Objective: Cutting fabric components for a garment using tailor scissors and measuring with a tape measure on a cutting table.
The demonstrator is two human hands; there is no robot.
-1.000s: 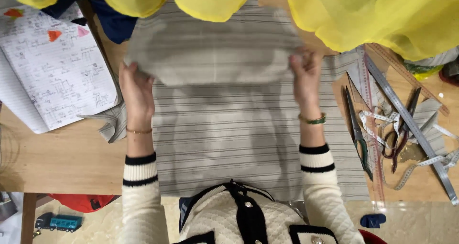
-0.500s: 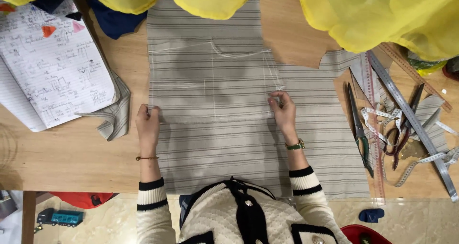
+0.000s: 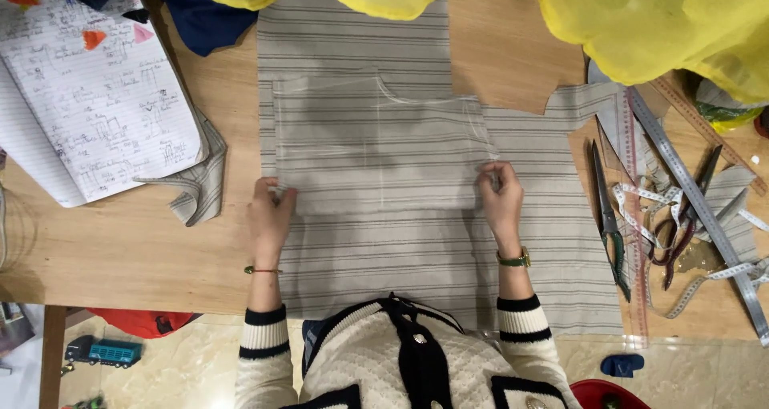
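Hands first: the left hand (image 3: 270, 217) is pinching the lower left corner of a see-through pattern sheet (image 3: 376, 141), and the right hand (image 3: 501, 201) has the lower right corner nipped between fingers and thumb, so both are gripping that same sheet. It sits flat-ish on top of the grey striped fabric (image 3: 360, 257), which is spread across the middle of the wooden table (image 3: 120, 249) and runs from the far edge right down to the person's cream sweater. You can see the stripes straight through the sheet, plus a curved cutout line near its top. Left of the left hand there's a folded scrap of the same striped cloth (image 3: 200, 186), touching the edge of an open notebook (image 3: 88, 96) covered in handwriting with a few coloured sticky tabs. Right of the right hand it gets cluttered: green-handled scissors (image 3: 610, 217) lying just off the fabric's edge, a clear ruler (image 3: 633, 217) beside them, a long metal ruler (image 3: 698, 209) on a diagonal, a white measuring tape (image 3: 641, 205) snaking around, and another pair of scissors with reddish handles (image 3: 681, 233). Along the far side, yellow sheer fabric (image 3: 657, 24) hangs over the table and covers the top of the striped piece, with a dark blue cloth (image 3: 204, 12) poking out beneath.
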